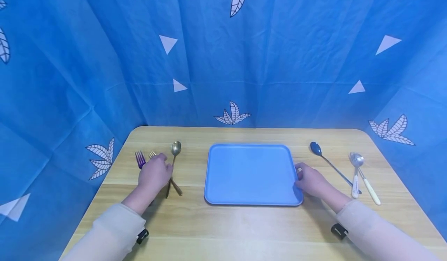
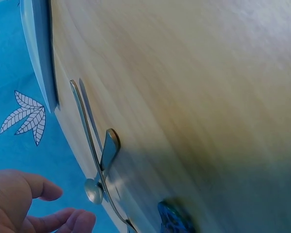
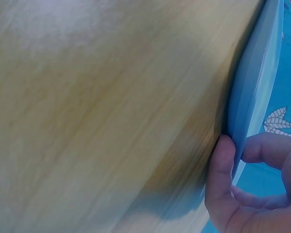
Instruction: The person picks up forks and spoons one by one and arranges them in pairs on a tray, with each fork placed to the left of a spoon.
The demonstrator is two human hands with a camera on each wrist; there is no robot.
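My left hand is over the cutlery at the left of the table, with a gap between thumb and fingers and nothing held in the left wrist view. Beneath or beside it lie a gold fork and a gold spoon, their handles crossed, and a purple fork, partly hidden by the hand. At the right edge of a blue rectangular tray, my right hand pinches the rim. The right wrist view shows the thumb on the outer side of the tray wall and fingers curling over it.
To the right lie a dark spoon with a long handle, a fork with a white handle, and a spoon with a cream handle. Behind the wooden table hangs a blue curtain.
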